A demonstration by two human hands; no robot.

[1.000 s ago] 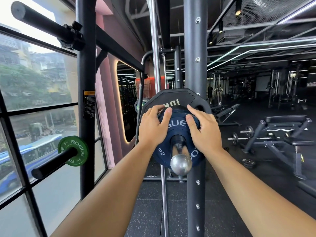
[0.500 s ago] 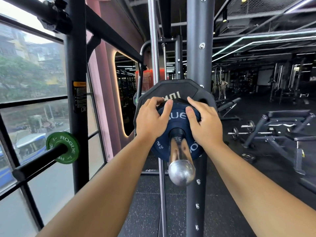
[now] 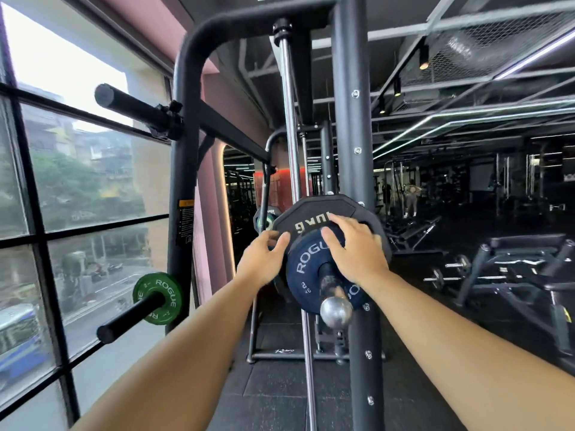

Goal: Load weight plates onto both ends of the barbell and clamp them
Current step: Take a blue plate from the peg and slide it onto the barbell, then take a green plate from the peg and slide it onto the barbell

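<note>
- The chrome end of the barbell sleeve (image 3: 336,311) points straight at me, nearest of the gear, with my two bare forearms reaching past it on either side.
- The small blue plate (image 3: 308,275), lettered ROGUE, sits threaded on that sleeve, its back against a larger black plate (image 3: 314,214).
- My right grip (image 3: 357,253) lies flat on the blue plate's face, fingers spread and straight, grasping nothing.
- My left grip (image 3: 264,262) looks released: the thumb touches the blue plate's left rim and the fingers are loosely bent beside it.
- I judge the blue plate light for its kind, stiff and rubber-coated, so not slippery. The rim on both sides is the place to hold it, and flat palms serve for seating it.
- The black plate looks far heavier. I would move it with two hands at its edge.
- No clamp shows anywhere, and this sleeve has none on it yet.
- The dark rack upright (image 3: 354,144) rises just behind the plates, and a chrome guide rod (image 3: 289,119) stands beside it. Both crowd the space for my knuckles.
- To my left, a green plate (image 3: 157,298) hangs on a storage peg (image 3: 124,321), near the window (image 3: 77,181).
- Far right, benches (image 3: 513,269) and small dumbbells (image 3: 448,272) stand on the dark floor, well apart from me.
</note>
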